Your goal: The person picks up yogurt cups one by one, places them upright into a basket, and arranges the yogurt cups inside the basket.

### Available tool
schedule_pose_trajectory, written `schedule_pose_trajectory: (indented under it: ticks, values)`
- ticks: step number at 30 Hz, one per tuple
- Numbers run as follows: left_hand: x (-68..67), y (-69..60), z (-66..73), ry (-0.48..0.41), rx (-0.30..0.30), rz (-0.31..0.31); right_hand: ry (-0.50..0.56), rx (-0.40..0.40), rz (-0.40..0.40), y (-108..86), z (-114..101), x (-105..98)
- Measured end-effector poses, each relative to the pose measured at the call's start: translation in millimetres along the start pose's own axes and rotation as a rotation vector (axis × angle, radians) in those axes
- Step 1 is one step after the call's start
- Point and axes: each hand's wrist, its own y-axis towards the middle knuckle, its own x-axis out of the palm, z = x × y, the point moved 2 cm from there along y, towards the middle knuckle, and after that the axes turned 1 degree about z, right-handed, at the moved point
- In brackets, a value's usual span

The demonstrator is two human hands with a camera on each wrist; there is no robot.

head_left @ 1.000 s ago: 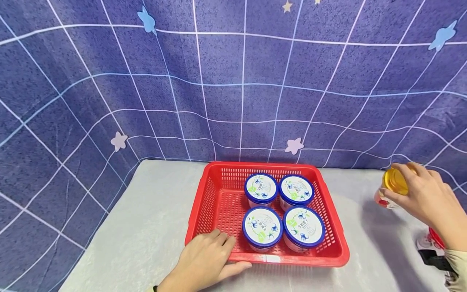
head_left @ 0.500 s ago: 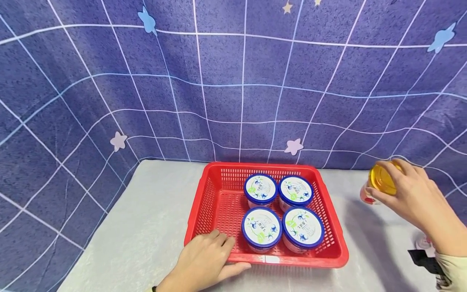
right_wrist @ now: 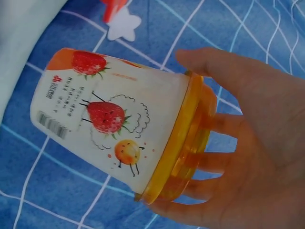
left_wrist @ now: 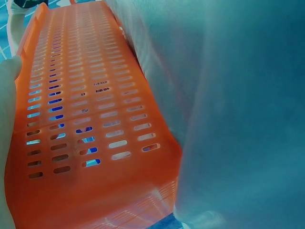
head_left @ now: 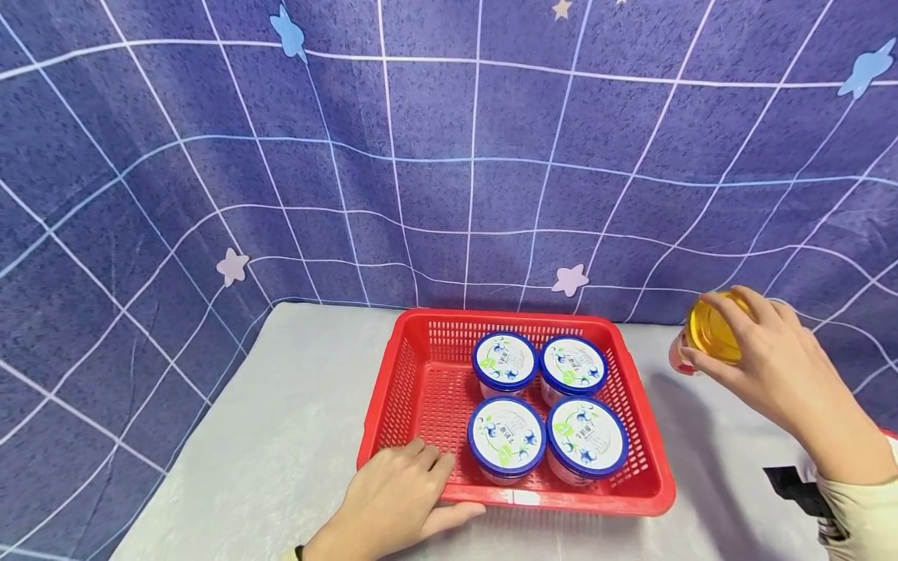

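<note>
My right hand grips a yogurt cup by its yellow lid, holding it tilted above the table to the right of the red basket. Strawberry pictures decorate the white side of that cup in the right wrist view. At the basket's front rim my left hand holds on, fingers over the inside and thumb along the outside. Several tubs with blue-rimmed lids stand upright in the right half of the basket. The left wrist view shows mostly the basket's slotted outer wall.
A pale cloth-covered table lies under the basket. Behind it hangs a blue curtain with a line grid and stars. At the right edge, partly behind my right forearm, a red-edged object shows.
My right hand has carried the yellow-lidded yogurt cup leftward and slightly up, closer to the basket. The left hand stays on the rim, and the tubs keep their places.
</note>
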Motion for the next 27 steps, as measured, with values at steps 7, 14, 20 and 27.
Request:
schedule_pose_trajectory:
  ticks: [7, 14, 20, 27]
  values:
    - [-1.4, 0.0, -0.7, -0.002, -0.016, -0.024, 0.015, -0.032, 0.026, 13.1, -21.2, -5.9]
    - [1.2, -0.2, -0.1, -0.002, 0.02, 0.064, 0.03, -0.055, 0.025, 21.3, -36.5, -4.3]
    - [1.6, -0.5, 0.4, -0.003, 0.026, 0.075, 0.036, -0.074, 0.005, 30.9, -50.3, -3.4]
    - [2.3, -1.0, -0.2, -0.003, 0.018, 0.066, 0.035, -0.09, -0.014, 37.8, -66.1, -1.2]
